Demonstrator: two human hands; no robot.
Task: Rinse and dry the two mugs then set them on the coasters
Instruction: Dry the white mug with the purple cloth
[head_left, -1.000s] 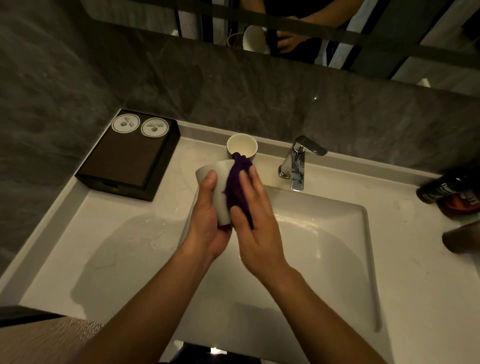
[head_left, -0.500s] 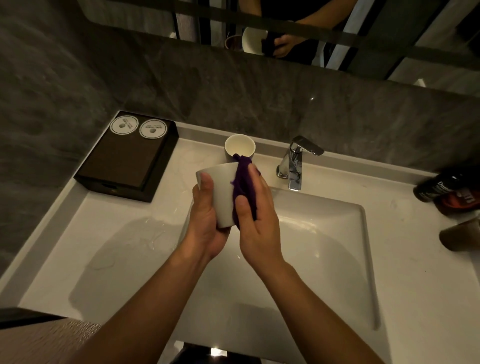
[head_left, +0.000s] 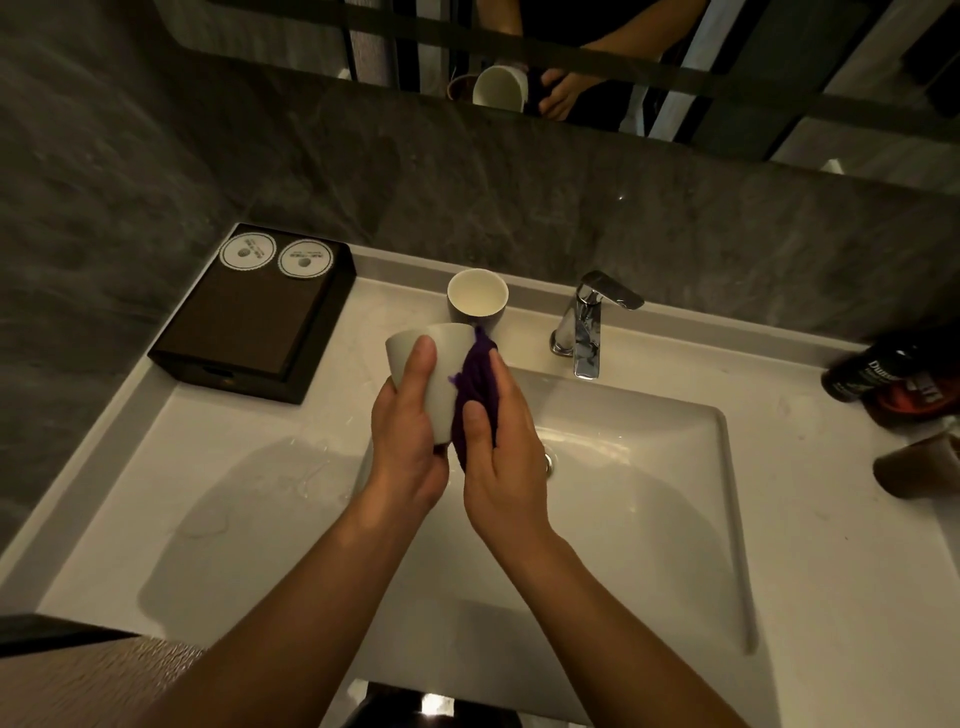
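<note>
Head view: the left hand (head_left: 410, 441) grips a white mug (head_left: 441, 374) tipped on its side over the sink basin (head_left: 649, 493), probably so drips fall into it. The right hand (head_left: 498, 467), close against the left, pinches a purple cloth (head_left: 480, 384) and presses it to the mug's wall. I judge this to be the drying step. The second mug (head_left: 477, 299) stands upright just beyond the hands. Two round coasters (head_left: 247, 252) lie bare on a dark box (head_left: 249, 322) to the far left. The faucet (head_left: 587, 325) stands beyond the right hand. The pale countertop (head_left: 234, 493) is wet to the left, and the walls are dark stone.
</note>
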